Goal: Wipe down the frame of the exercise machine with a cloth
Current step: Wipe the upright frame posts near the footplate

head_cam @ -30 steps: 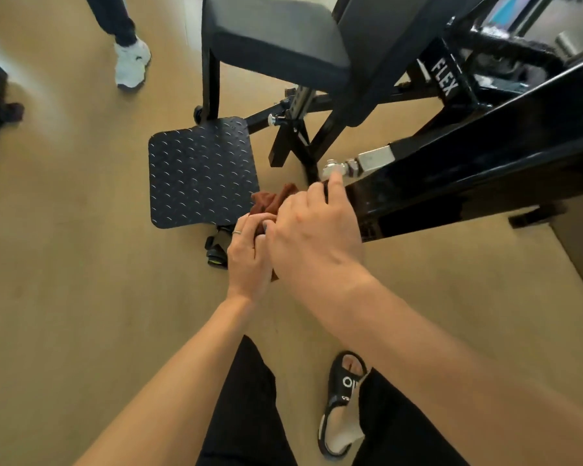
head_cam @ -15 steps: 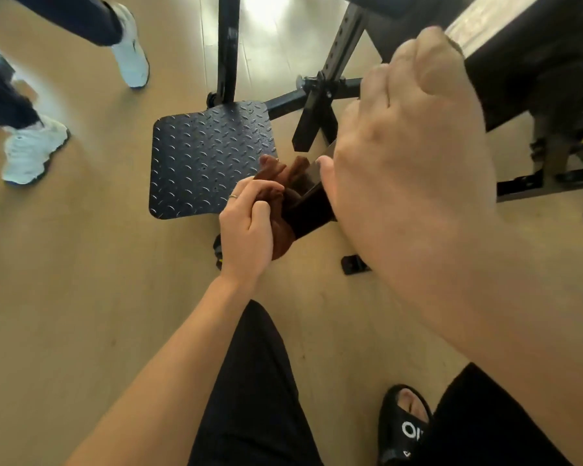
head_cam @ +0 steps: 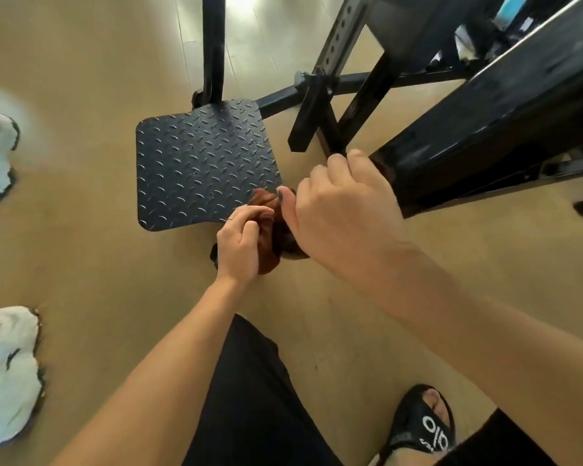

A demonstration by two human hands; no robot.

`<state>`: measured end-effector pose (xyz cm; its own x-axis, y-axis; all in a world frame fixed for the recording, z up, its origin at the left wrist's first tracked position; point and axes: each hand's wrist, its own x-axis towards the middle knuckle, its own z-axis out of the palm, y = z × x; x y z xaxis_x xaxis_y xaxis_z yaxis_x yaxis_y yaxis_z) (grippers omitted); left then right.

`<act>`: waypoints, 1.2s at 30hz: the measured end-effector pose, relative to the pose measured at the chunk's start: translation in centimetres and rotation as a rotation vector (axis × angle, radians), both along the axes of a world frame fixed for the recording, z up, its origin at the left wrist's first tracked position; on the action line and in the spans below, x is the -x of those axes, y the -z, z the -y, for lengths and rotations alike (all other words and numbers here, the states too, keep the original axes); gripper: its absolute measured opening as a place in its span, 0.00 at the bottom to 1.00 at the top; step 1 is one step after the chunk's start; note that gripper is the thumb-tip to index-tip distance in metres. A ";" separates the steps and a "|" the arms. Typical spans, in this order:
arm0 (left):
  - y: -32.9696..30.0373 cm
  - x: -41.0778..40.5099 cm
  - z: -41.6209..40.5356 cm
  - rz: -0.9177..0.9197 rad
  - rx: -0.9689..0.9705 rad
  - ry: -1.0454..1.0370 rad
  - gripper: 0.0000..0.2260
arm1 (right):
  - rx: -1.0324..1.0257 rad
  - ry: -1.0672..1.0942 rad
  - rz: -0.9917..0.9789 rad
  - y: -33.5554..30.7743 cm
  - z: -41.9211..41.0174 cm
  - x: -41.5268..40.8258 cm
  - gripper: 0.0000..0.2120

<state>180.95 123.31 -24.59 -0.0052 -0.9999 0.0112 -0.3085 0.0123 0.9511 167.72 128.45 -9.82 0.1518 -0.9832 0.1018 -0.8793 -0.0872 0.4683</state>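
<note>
Floor (head_cam: 81, 270) tan, smooth. Black frame beam (head_cam: 505, 129) slants in upper right; right hand (head_cam: 344, 216) curls over its lower end. Tread plate (head_cam: 199, 166) left of it. Left hand (head_cam: 241, 243) grips bunched brown cloth (head_cam: 270, 230) between both hands.

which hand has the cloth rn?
The left hand, the one wearing a ring, grips the bunched brown cloth. The right hand curls round the end of the black frame beam instead.

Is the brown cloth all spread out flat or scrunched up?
Scrunched up. The cloth is a wrinkled bunch, gripped by the left hand, with the right hand touching it.
</note>
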 end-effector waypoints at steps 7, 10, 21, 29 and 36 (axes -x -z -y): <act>-3.9 1.4 1.2 -0.161 -0.010 0.250 0.18 | -0.065 -0.172 0.001 -0.8 -0.3 0.3 0.24; -5.4 2.1 1.2 -0.235 0.077 0.450 0.17 | -0.095 -0.128 0.069 -1.0 -0.1 0.3 0.26; 0.7 -0.3 7.2 0.226 -0.225 0.324 0.17 | 0.293 -0.252 -0.107 1.0 0.0 0.7 0.27; -1.5 1.4 4.9 -0.182 -0.063 0.486 0.17 | 0.300 -0.303 -0.228 1.8 0.3 1.7 0.17; 6.7 -0.6 9.5 0.054 -0.163 0.272 0.17 | 0.399 -0.340 -0.139 1.4 0.2 1.6 0.25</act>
